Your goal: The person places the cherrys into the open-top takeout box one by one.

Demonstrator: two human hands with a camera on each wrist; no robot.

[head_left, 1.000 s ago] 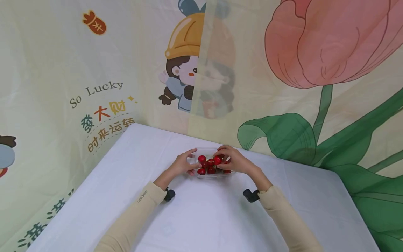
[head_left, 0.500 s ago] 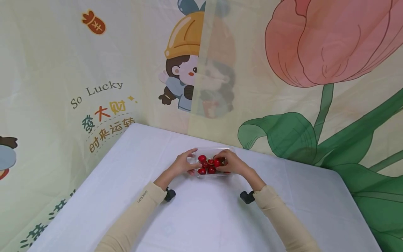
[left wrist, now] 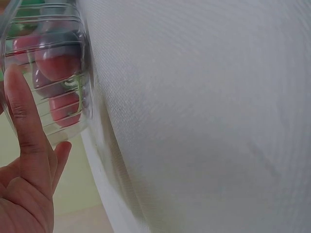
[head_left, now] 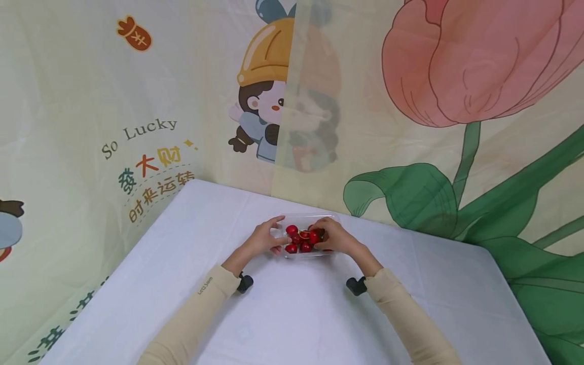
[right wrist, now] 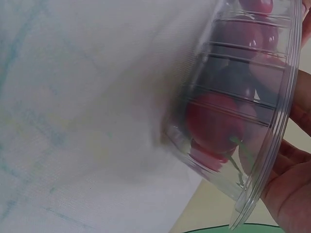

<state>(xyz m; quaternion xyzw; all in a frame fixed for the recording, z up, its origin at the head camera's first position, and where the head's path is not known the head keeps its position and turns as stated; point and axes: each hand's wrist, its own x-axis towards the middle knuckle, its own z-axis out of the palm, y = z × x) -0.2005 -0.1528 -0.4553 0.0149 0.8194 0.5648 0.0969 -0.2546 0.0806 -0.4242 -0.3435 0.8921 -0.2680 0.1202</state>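
A clear plastic box [head_left: 301, 256] holding several red cherries [head_left: 292, 248] stands toward the back of the table. My left hand [head_left: 261, 238] grips the box's left end, thumb at the front and fingers behind. In the left wrist view, the thumb of that hand [left wrist: 29, 145] lies against the ribbed wall. Over the right end reaches my right hand [head_left: 338, 236], its thumb and fingers around a cherry [head_left: 314, 236] inside the box. Through the side wall, the right wrist view shows more cherries [right wrist: 214, 121] with green stems; the fingertips are partly hidden there.
A white cloth covers the table [head_left: 283, 314]. Behind it hangs a printed curtain [head_left: 219, 101] with a cartoon figure and a large tulip, close to the table's back edge. A black wrist camera [head_left: 356, 286] sits at the right cuff, another [head_left: 245, 283] at the left.
My right hand has shifted left, farther over the box, and its thumb and fingers have come in around a cherry. The left hand and box have stayed in place.
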